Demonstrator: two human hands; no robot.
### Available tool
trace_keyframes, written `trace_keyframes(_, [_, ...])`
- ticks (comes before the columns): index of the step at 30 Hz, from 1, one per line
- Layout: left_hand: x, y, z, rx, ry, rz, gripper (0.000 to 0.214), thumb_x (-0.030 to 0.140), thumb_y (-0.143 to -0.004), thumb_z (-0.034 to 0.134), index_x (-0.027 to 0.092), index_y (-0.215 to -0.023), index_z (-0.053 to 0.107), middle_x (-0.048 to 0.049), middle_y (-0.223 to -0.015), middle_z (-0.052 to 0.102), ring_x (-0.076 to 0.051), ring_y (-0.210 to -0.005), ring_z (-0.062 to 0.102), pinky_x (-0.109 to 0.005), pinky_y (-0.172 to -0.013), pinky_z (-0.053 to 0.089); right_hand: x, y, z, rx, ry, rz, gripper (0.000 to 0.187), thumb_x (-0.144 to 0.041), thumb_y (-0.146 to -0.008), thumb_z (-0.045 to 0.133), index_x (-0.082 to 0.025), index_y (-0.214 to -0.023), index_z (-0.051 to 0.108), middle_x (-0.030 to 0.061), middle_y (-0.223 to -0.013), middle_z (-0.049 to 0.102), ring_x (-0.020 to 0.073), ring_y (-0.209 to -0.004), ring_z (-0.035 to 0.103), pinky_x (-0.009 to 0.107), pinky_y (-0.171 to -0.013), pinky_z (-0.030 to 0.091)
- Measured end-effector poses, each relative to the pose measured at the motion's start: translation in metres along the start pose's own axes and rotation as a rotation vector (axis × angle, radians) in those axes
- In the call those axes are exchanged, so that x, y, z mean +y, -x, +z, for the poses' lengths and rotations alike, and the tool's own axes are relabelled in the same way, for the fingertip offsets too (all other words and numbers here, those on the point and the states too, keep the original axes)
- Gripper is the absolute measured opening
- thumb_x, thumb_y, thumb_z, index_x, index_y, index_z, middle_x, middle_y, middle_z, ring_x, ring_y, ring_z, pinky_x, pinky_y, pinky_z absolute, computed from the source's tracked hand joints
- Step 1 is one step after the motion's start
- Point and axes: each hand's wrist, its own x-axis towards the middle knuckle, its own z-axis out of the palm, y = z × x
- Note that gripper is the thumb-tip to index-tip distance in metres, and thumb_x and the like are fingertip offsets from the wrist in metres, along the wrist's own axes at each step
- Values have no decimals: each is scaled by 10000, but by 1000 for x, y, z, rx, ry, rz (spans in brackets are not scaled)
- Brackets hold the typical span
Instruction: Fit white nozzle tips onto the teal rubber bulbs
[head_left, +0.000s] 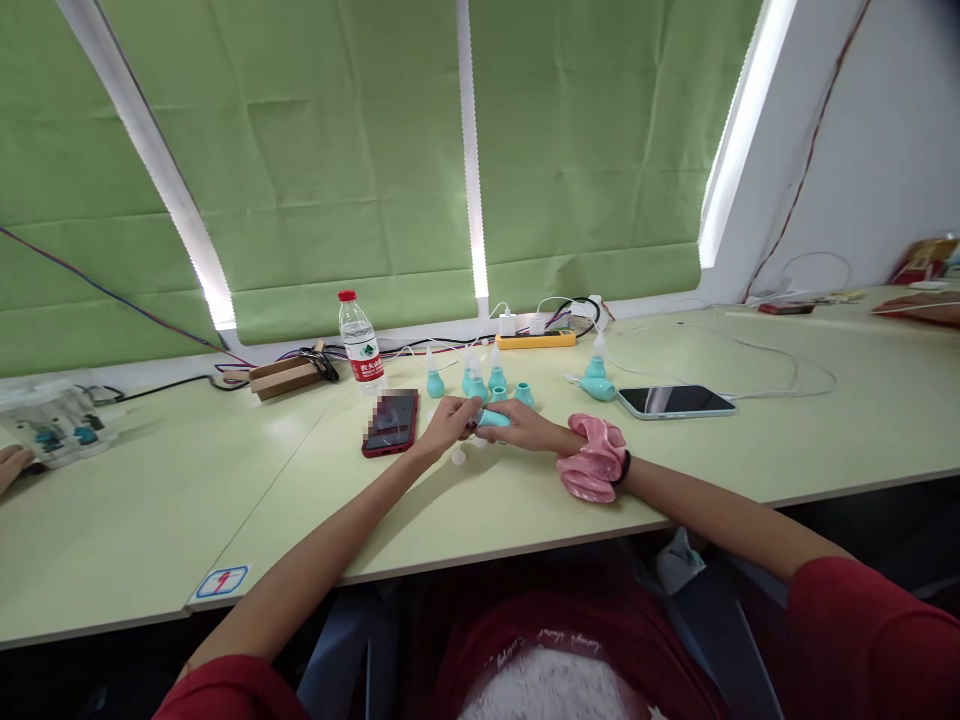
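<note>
My right hand (531,427) is wrapped round a teal bulb syringe (495,418), held on its side just above the table. At the bulb's left end, the closed fingers of my left hand (450,422) meet it; the fingers hide that end. Behind my hands stand several teal bulbs, some with clear pointed tips, such as the bulb syringe (435,382) on the left. An open-necked bulb (523,395) has no tip. A small whitish round piece (458,457) lies below my left hand. Further right, another bulb (598,388) lies on its side by an upright one (596,366).
A red-cased phone (391,422) lies left of my hands, with a water bottle (362,345) behind it. On the right is a phone (676,401) on a white cable. A power strip (535,341) runs along the back. Another person's hand (13,465) is at far left, beside plastic bags (56,420).
</note>
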Motion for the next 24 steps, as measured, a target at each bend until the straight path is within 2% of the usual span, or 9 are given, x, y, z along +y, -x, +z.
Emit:
trace_keyframes(7, [-3, -2, 1, -2, 205, -135, 332, 376, -657, 514, 150, -461, 370, 37, -349, 372, -23, -329, 219, -183, -362, 145, -3, 2, 6, 58, 93, -56, 302, -426, -761, 451, -138, -701, 517, 10, -630, 532, 104, -565, 446, 218, -539, 350])
trace_keyframes(10, [-5, -5, -5, -2, 258, -167, 325, 345, -665, 484, 171, -445, 318, 63, -326, 268, -30, -317, 199, -191, -354, 147, 0, 2, 8, 81, 165, -113, 289, -424, -771, 436, -150, -708, 506, 9, -638, 513, 109, -578, 435, 222, -552, 336])
trace_keyframes(13, [-3, -8, -16, 30, 234, -133, 352, 360, -708, 409, 189, -438, 261, 72, -327, 186, -41, -311, 169, -209, -358, 164, 5, 1, 5, 185, 254, -152, 256, -407, -771, 442, -164, -708, 490, -2, -622, 470, 109, -580, 403, 227, -569, 316])
trace_keyframes(15, [-1, -8, -22, 177, 63, -20, 374, 390, -742, 373, 184, -447, 271, 60, -353, 212, -49, -330, 191, -217, -378, 175, 9, 0, 2, 259, 267, -114, 257, -409, -760, 454, -169, -670, 467, -20, -579, 418, 101, -555, 367, 225, -561, 303])
trace_keyframes(17, [-1, -7, -25, 331, -239, 105, 395, 426, -763, 361, 174, -464, 313, 41, -395, 279, -66, -376, 257, -224, -417, 210, 15, -1, -2, 293, 252, -54, 264, -409, -742, 473, -169, -637, 444, -35, -556, 377, 93, -542, 342, 221, -555, 294])
trace_keyframes(18, [-2, -6, -24, 369, -417, 157, 395, 442, -763, 370, 170, -478, 340, 28, -421, 320, -82, -417, 306, -229, -446, 234, 17, -1, -4, 297, 238, -30, 261, -403, -740, 475, -168, -632, 437, -38, -561, 372, 91, -547, 343, 220, -558, 293])
trace_keyframes(21, [-12, -5, -20, 343, -889, 235, 326, 439, -752, 421, 171, -566, 428, -22, -556, 454, -157, -626, 414, -255, -551, 292, 23, -1, -6, 277, 201, 21, 242, -375, -748, 458, -163, -634, 429, -42, -575, 375, 88, -565, 354, 217, -567, 291])
trace_keyframes(24, [-25, -6, -15, 244, -1116, 221, 265, 403, -778, 401, 166, -691, 481, -66, -721, 513, -202, -770, 403, -298, -658, 322, 26, -1, -6, 218, 205, 41, 241, -367, -737, 463, -158, -620, 438, -46, -557, 378, 84, -545, 344, 215, -552, 282])
